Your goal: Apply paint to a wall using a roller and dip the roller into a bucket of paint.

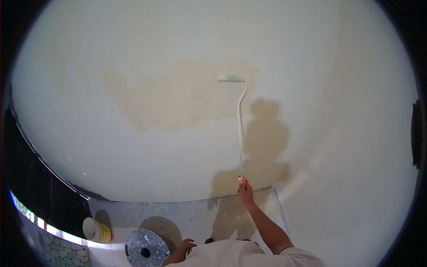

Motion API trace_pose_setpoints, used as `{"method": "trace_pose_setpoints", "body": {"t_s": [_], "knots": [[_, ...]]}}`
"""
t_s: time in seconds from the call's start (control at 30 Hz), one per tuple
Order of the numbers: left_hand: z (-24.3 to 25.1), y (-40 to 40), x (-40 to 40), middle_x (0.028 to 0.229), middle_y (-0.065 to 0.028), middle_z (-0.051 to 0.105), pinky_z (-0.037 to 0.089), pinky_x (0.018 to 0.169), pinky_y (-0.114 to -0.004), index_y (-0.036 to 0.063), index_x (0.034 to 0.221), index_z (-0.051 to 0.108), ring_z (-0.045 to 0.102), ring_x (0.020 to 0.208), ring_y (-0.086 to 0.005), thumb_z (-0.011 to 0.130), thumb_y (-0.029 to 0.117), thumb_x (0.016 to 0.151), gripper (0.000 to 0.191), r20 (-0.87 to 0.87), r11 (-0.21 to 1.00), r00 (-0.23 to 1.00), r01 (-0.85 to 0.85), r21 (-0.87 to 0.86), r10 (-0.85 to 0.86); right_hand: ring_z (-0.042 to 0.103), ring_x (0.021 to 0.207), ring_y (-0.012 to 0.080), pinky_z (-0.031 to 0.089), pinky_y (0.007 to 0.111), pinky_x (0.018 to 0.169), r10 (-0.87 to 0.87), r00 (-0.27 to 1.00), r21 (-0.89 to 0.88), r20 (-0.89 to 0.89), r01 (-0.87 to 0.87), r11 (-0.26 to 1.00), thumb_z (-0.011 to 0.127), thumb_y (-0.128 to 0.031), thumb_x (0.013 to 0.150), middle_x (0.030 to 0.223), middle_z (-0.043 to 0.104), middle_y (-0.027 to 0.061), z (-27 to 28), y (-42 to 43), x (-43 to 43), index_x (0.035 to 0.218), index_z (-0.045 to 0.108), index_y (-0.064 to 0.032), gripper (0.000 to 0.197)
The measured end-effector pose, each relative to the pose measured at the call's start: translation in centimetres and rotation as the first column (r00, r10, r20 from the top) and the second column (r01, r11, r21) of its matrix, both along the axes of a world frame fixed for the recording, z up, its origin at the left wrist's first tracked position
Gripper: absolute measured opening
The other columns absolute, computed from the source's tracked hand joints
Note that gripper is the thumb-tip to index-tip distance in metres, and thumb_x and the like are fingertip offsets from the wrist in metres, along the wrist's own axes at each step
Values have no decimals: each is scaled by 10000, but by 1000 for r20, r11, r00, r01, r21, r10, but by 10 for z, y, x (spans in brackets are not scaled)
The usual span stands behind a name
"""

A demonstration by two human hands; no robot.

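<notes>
My right hand (246,193) grips the orange handle of a long-framed paint roller (239,123). The roller's head (232,79) lies against a pale wall (160,157), at the right part of a darker beige, damp-looking patch (186,96). My left hand (187,245) hangs low beside my body, its fingers loosely apart, with nothing seen in it. A round, paint-speckled grey disc with a dark centre hole (146,247), perhaps a cable reel, stands to the left of that hand. My shadow falls on the wall just right of the roller's frame.
A white bucket with a yellow band (97,230) is on the floor at lower left. Paint-spattered grey material (166,212) runs along the wall's foot. A glossy black surface (43,177) lies at far left, with pebble paving (63,250) below. Another wall (353,150) adjoins at right.
</notes>
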State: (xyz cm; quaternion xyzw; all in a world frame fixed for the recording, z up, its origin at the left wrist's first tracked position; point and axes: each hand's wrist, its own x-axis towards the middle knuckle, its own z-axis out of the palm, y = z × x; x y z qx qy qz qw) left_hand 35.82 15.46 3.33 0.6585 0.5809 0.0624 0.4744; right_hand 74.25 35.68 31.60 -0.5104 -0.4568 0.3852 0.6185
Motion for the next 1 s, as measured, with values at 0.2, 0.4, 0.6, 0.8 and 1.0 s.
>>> {"method": "trace_pose_setpoints", "body": {"t_s": [0.2,0.4,0.6,0.8,1.0], "knots": [[18,1,12,1007,-118,555,481,682,-345,158,948,630,580,792,-249,667,290,621,355,-134,822,907,419,386,-400,319,406,17,275,178,355,-9,1000,110,-23,11,994,398,-309,889,550,337,-69,64,32,12,1122,475,-84,333],[20,5,18,1014,-115,548,482,686,-349,169,939,632,579,808,-244,668,302,610,357,63,998,996,62,6,-63,311,396,11,259,169,348,-58,998,111,36,54,992,420,-297,882,535,332,-71,89,48,39,1125,482,-107,314],[2,13,7,921,-121,593,470,747,-338,130,971,604,573,839,-256,729,367,516,527,-47,1000,999,-10,-21,9,374,545,32,339,189,477,-50,993,26,109,47,999,448,-273,871,642,415,-48,69,26,58,1132,484,-41,351],[12,22,22,924,-117,598,460,770,-334,133,987,596,569,863,-258,728,382,525,541,-119,996,992,-40,-80,30,365,496,20,329,183,437,5,988,-47,157,2,999,439,-326,872,605,371,-65,39,-25,92,1046,512,-61,326],[6,13,19,1003,-57,538,420,784,-332,152,854,592,500,903,-226,499,200,753,145,-78,877,957,289,385,-281,402,561,49,364,203,506,-35,935,-40,353,53,998,457,-296,865,646,424,-36,58,-5,137,1067,505,-37,331]]}}
